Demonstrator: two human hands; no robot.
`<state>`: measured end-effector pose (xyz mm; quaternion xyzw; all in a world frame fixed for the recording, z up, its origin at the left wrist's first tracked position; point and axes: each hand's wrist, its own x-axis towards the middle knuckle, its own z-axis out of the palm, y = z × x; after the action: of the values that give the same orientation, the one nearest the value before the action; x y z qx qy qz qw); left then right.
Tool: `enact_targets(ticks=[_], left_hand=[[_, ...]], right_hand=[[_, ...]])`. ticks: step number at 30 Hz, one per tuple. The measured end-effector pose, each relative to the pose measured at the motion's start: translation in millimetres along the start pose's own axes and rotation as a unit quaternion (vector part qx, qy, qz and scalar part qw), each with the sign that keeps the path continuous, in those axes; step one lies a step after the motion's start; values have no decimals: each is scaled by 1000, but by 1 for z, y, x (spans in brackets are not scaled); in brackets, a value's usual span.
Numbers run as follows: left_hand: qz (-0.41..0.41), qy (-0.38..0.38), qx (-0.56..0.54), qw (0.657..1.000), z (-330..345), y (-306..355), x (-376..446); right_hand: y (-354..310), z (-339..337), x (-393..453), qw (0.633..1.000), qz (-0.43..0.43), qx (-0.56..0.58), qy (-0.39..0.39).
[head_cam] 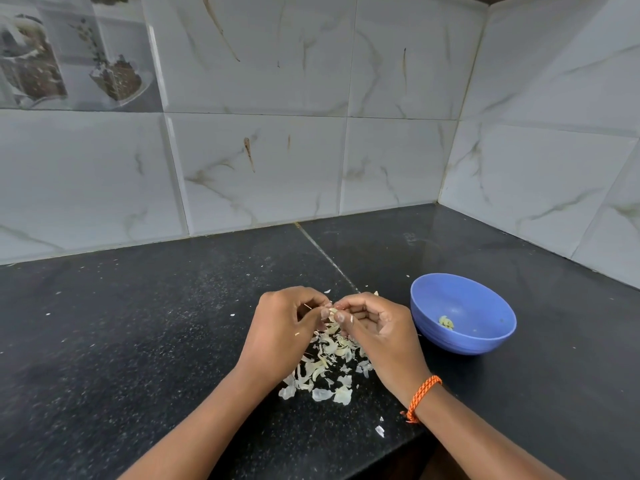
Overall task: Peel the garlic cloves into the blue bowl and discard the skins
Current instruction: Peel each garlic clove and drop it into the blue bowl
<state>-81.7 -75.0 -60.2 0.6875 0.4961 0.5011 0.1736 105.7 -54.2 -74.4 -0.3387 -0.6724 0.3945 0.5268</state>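
My left hand (287, 327) and my right hand (374, 323) meet fingertip to fingertip above the black counter, and both pinch one small garlic clove (333, 310) that is mostly hidden between the fingers. Under the hands lies a loose heap of pale garlic skins (329, 368). To the right of my right hand the blue bowl (485, 341) rests on the counter. Peeled garlic cloves (446, 322) lie at its bottom.
The black granite counter (138, 323) runs back to a white tiled wall (263, 161) and a side wall (554, 168) forming a corner at the right. The counter's front edge (398, 448) is near my right forearm. A stray skin (380, 431) lies near that edge.
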Motion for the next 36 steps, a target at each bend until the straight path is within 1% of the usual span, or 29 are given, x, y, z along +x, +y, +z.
enact_targets(ticks=[2,5,9,10,11,12,14,17,19,21,23,24,25,27,28,30,32,33,35,36], left_hand=[[-2,-6,6,1000,-4,-2,2],[-30,-9,-9,999,-12,-6,5],[-74,-16,-57,996,-20,-8,9],[-82,-9,-49,995,-22,-11,11],[-81,-2,-11,997,-24,-16,12],[-72,1,42,997,-26,-21,13],[-57,6,120,991,-30,-26,14],[-64,1,139,988,-32,-24,14],[-74,8,154,985,-32,-19,15],[-84,22,166,982,-32,-20,14],[-88,39,165,982,-31,-22,13],[-86,43,161,982,-30,-22,13],[-83,44,150,984,-29,-24,13],[-75,59,128,987,-28,-27,14],[-70,67,127,987,-29,-28,15],[-54,68,130,988,-30,-29,16],[-39,47,120,991,-30,-29,16],[-38,37,111,992,-28,-30,16],[-56,42,90,994,-22,-27,15],[-66,43,82,993,-21,-25,13]], right_hand=[[0,3,0,1000,-12,-10,1],[-1,8,1,998,-39,-40,4],[-5,9,6,997,-53,-50,17],[-5,8,7,996,-57,-67,19],[-5,7,9,993,-64,-101,11],[-4,6,11,986,-73,-150,-8],[-1,6,13,957,-83,-269,-70],[-6,13,16,908,-103,-378,-151],[-19,18,22,880,-127,-421,-178],[-32,19,33,870,-147,-440,-166],[-36,21,39,875,-167,-437,-125],[-34,24,38,876,-166,-437,-121],[-29,31,35,873,-158,-441,-138],[-18,44,25,853,-132,-464,-198],[-17,44,25,847,-130,-475,-200],[-22,36,37,856,-149,-473,-147],[-21,29,40,856,-189,-474,-86],[-18,32,36,846,-201,-486,-86],[-8,43,19,839,-196,-489,-136],[-3,43,14,843,-193,-481,-145]])
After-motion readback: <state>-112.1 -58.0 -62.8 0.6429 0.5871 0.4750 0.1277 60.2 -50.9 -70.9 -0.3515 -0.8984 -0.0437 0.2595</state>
